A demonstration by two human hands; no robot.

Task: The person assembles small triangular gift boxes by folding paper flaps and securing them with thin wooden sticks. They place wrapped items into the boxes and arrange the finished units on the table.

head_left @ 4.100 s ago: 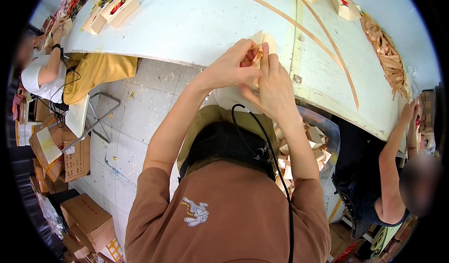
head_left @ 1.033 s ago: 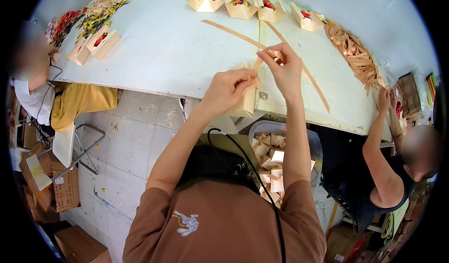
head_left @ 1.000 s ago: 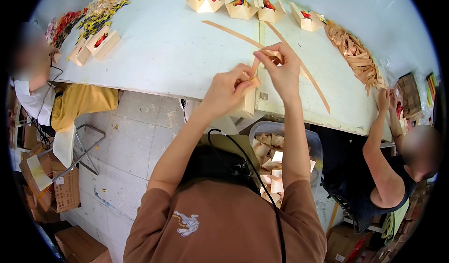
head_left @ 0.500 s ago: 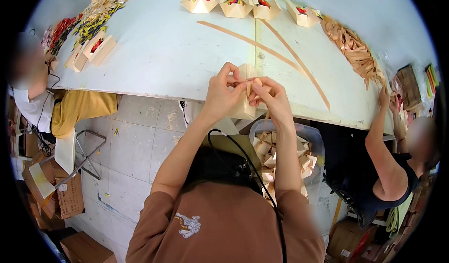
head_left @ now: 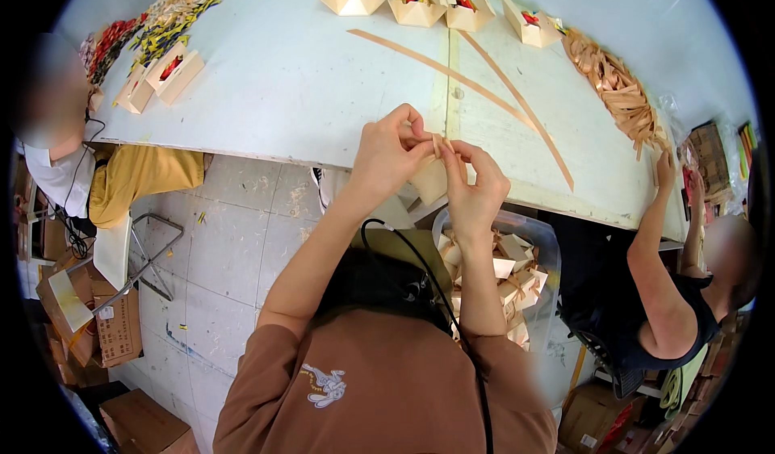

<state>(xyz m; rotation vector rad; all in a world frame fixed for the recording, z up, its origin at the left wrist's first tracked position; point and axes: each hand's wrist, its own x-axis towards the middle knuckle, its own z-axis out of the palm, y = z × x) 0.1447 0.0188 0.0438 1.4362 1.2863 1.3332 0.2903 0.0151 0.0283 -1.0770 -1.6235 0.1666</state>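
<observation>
In the head view, the left hand [head_left: 387,154] and right hand [head_left: 476,186] have fingertips nearly closed, pinching what looks like tan ribbon [head_left: 438,142] above the cream box [head_left: 429,183], at twelve o'clock from the brown T-shirt [head_left: 395,373]. The step seems to be knotting; next, I judge, both ends need gentle, even pulling, without crushing the box

Held box [head_left: 429,183]: cream card, smooth, matt. Loose ribbon strips [head_left: 440,66]: tan, satin-like cloth. Ribbon heap [head_left: 617,103]: same look, glossier folds. Tabletop [head_left: 282,75]: smooth, pale, faintly glossy, lightly scuffed. Tub [head_left: 552,267]: translucent smooth plastic. Brown shirt [head_left: 420,389]: matt cloth. Stool frame [head_left: 168,245]: bare shiny metal tubing. Carton [head_left: 145,422]: matt brown cardboard.
</observation>
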